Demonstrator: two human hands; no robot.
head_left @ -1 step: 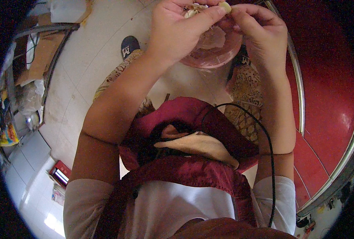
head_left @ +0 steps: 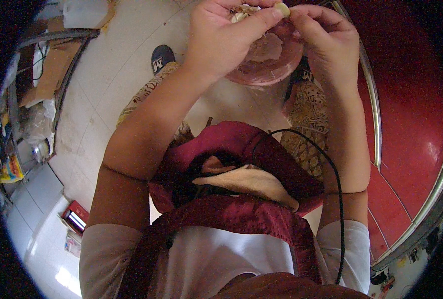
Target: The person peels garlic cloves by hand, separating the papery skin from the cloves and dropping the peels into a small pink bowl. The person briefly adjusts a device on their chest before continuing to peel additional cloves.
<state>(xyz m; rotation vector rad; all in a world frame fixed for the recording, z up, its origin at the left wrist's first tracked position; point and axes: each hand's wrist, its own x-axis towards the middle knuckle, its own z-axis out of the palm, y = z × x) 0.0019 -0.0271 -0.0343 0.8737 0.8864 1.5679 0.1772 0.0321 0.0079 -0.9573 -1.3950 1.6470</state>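
Note:
At the top of the view, a pale garlic clove [head_left: 283,9] is pinched between the thumb and fingers of my left hand [head_left: 219,42]. The thumb and fingertips of my right hand [head_left: 329,40] are pressed together at the clove's right edge. Pale papery pieces, seemingly garlic [head_left: 239,17], show behind my left thumb; whether they lie in the hand or beneath it I cannot tell. Under both hands is a pinkish see-through bowl [head_left: 261,75] with light, skin-like scraps [head_left: 266,48] in it. Its far side is hidden by my hands.
Dark red cabinet fronts [head_left: 406,74] with metal trim run along the right. At the left stands a dark-framed rack [head_left: 64,74] holding cardboard and plastic bags. A black cable [head_left: 338,184] hangs beside my right arm. Maroon cloth [head_left: 231,137] covers my lap above the pale tiled floor [head_left: 126,50].

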